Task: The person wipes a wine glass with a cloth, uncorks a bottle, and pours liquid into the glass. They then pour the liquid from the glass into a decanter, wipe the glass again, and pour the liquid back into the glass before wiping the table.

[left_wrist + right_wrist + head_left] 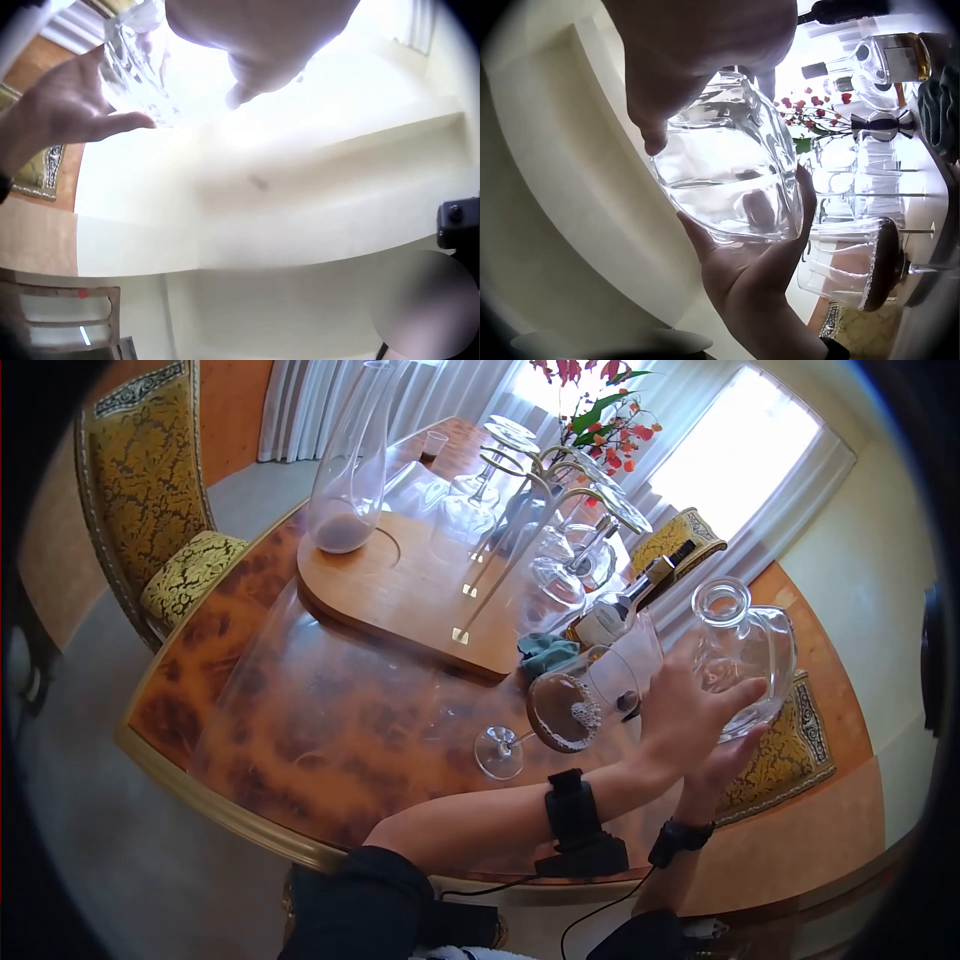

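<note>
Both hands clamped on a squat, clear glass decanter point(772, 645).
Left hand point(683, 712) and right hand point(728, 762) grip its body, held up beside a stemmed glass of brown, bubbly liquid point(560, 710); beyond stand a crumpled green cloth point(548, 653) and a pale wooden board point(400, 585) bearing a tall, clear glass carafe point(350, 480).

In the head view, the left hand point(685, 710) hides part of the glass decanter point(775, 645) toward 3 o'clock; the right hand point(728, 763), at 4 o'clock, is partly behind the glass. Toward 2 o'clock, print on the bottle's label point(603, 620) is too small to read. The top edge crops the flower arrangement point(610, 435) at 1 o'clock. The left wrist view blurs a round shape point(427, 304) at 4 o'clock; the right wrist view crops the cloth point(940, 109) near 2 o'clock.
</note>
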`<action>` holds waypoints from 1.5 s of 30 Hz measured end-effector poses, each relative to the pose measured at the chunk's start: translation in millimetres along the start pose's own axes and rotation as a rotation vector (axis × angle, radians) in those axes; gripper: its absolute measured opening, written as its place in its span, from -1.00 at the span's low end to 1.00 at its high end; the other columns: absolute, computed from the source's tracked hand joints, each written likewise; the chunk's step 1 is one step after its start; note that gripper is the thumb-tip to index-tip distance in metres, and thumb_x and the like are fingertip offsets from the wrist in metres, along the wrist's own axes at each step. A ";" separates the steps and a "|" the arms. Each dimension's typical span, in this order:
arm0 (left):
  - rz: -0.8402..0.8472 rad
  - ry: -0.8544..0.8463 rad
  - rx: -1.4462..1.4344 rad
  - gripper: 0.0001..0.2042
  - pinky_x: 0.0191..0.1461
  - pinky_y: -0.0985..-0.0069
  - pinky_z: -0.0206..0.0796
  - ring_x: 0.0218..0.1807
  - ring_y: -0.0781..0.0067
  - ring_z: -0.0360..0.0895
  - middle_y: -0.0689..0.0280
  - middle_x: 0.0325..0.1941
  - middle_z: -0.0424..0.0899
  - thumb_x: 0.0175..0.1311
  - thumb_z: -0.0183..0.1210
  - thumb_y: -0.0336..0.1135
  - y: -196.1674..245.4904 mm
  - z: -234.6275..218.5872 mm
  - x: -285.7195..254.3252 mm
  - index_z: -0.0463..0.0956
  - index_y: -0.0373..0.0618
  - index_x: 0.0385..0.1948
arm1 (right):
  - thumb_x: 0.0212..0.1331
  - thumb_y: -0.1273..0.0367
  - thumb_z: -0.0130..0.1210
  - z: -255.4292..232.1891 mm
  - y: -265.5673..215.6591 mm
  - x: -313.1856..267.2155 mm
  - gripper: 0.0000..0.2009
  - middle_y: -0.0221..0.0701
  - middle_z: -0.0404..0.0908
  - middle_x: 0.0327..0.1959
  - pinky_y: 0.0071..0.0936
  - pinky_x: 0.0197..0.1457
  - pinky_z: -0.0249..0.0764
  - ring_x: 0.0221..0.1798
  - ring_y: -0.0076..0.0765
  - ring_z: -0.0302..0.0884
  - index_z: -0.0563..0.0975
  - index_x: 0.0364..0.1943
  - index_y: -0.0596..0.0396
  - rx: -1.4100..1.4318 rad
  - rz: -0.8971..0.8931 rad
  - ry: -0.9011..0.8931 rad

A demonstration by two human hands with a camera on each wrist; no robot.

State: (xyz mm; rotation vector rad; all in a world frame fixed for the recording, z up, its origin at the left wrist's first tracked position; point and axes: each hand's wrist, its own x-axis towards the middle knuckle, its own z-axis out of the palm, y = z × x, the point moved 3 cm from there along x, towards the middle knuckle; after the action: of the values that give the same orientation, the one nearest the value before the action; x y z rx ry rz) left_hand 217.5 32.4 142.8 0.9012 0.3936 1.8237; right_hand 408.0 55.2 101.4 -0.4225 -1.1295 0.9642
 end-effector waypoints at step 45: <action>-0.112 -0.736 1.126 -0.19 0.33 0.28 0.35 0.23 -0.05 0.57 -0.09 0.17 0.62 -0.04 0.51 0.02 -102.7 -17.0 -35.6 0.45 -0.31 0.24 | -0.30 0.57 0.60 -144.9 31.6 -92.1 0.18 -0.30 0.24 0.44 -0.23 0.56 0.18 0.49 -0.29 0.20 0.03 0.50 0.11 -0.273 0.544 -0.246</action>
State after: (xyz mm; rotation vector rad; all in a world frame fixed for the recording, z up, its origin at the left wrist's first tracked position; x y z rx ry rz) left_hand 278.8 46.7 52.7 2.1455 0.9781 0.9355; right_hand 515.3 21.8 -32.2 -0.8813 -1.4108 1.3658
